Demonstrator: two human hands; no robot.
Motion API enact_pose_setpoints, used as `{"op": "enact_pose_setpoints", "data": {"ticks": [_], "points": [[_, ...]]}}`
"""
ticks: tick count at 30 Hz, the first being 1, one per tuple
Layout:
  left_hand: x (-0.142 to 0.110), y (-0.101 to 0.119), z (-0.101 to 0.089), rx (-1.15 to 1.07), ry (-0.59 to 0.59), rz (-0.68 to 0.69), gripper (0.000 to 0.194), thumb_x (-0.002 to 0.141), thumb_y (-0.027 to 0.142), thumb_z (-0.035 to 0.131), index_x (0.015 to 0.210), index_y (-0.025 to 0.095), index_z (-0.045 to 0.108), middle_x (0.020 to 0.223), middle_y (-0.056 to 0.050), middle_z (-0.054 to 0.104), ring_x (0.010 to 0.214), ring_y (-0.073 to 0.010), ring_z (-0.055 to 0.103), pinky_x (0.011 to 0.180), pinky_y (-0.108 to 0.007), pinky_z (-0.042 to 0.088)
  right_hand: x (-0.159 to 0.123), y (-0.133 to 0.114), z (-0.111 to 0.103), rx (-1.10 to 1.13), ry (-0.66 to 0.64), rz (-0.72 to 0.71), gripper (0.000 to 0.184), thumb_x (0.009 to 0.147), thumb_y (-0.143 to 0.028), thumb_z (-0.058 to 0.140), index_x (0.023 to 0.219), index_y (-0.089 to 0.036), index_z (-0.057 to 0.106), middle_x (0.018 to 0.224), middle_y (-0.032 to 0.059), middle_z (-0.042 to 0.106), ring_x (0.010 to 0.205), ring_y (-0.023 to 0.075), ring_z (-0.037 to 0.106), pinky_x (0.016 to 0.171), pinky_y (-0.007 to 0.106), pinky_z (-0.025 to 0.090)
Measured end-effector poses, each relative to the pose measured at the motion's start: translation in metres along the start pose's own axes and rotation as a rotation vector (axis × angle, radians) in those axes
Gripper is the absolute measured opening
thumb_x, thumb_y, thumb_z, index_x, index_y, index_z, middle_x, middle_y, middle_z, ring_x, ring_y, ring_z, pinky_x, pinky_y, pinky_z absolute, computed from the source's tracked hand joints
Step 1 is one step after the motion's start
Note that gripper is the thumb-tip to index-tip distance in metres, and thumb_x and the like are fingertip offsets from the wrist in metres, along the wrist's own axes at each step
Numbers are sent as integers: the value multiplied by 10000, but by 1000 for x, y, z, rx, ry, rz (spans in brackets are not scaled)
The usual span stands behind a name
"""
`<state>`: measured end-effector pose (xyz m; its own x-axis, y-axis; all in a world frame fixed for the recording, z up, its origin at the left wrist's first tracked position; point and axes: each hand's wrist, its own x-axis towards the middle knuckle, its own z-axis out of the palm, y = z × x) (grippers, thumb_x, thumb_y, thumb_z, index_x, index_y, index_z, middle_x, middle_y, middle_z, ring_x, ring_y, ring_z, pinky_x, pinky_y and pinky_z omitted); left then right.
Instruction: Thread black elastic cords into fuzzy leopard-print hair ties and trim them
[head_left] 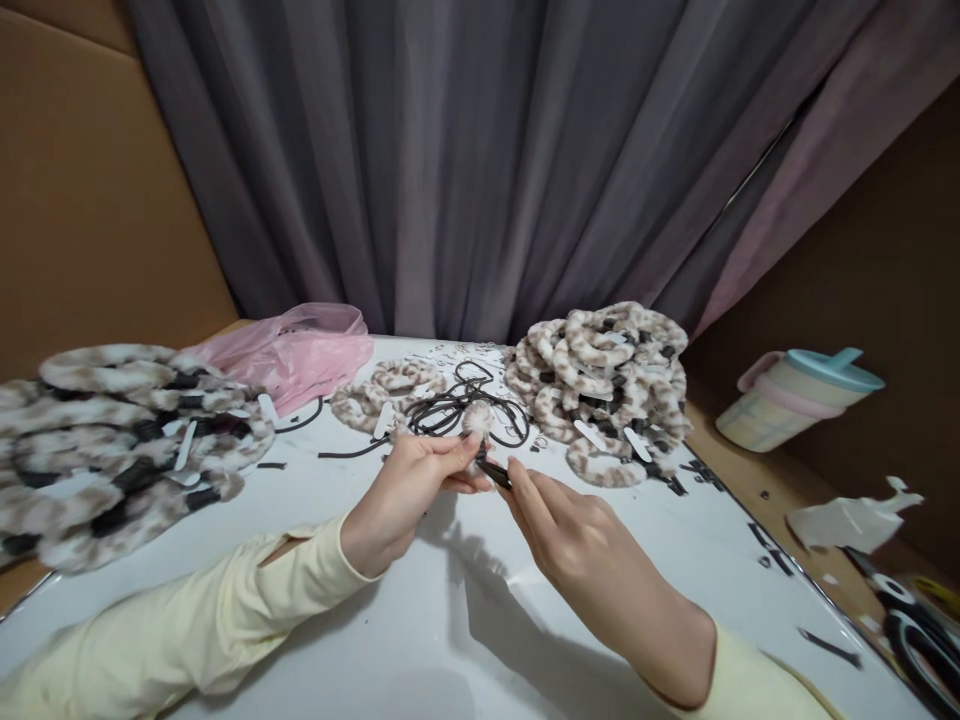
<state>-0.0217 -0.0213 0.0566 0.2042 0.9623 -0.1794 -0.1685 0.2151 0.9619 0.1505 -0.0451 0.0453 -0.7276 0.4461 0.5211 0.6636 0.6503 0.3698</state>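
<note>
In the middle of the head view, my left hand (420, 480) is closed, thumb on top, on a fluffy white-and-brown plush piece (478, 418) with a dark end. My right hand (570, 525) pinches a slim black tool (496, 473), whose tip meets that dark end. Whether the tool is tweezers or something else, I cannot make out. Just beyond both hands lies a loose coil of black cord (457, 400). Behind my left hand rest a few fluffy rings (397, 385) with a white tag.
Piles of fluffy rings stand at left (112, 440) and right (607, 370). A pink plastic bag (300, 345) lies at the back left. To the right are black scraps (772, 550), a lidded cup (795, 400), crumpled white plastic (855, 520) and scissors (911, 630). A grey curtain (420, 170) hangs behind.
</note>
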Motion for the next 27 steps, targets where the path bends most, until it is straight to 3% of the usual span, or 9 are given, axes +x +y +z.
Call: {"op": "enact_pose_setpoints", "data": {"ticks": [4,8,12,20,27], "points": [[1,-2,4,-11,62,56,319,710,421,669,668,105,695,637,-61,663,650,-133,590,684,-224,470,8,-5,-3,61,-28,102,228,921,-112,330,1055,-12,485,669,74,563,488,157,477,417,277,280],[5,-7,7,-41,144,160,317,716,410,662,624,108,662,590,-31,620,605,-109,545,653,-213,451,21,-8,-2,216,-45,279,201,908,-110,335,808,-118,509,577,13,493,410,118,412,416,254,256],[10,-9,6,-62,158,205,322,728,410,651,618,107,634,568,-18,594,576,-98,526,614,-201,437,31,-5,1,340,-67,367,137,862,-82,409,772,-130,501,542,-17,465,395,104,397,411,234,244],[18,1,3,-37,66,201,338,751,433,613,701,101,650,589,-47,643,576,-144,609,590,-234,492,31,0,3,339,-53,359,168,885,-107,375,762,-150,482,563,-12,477,410,109,401,424,233,237],[25,-14,5,-27,199,310,360,731,457,631,717,101,686,643,-43,663,645,-157,611,628,-247,509,31,-7,12,354,-58,366,166,905,-130,336,788,-160,450,587,2,526,408,114,430,417,246,244]]}}
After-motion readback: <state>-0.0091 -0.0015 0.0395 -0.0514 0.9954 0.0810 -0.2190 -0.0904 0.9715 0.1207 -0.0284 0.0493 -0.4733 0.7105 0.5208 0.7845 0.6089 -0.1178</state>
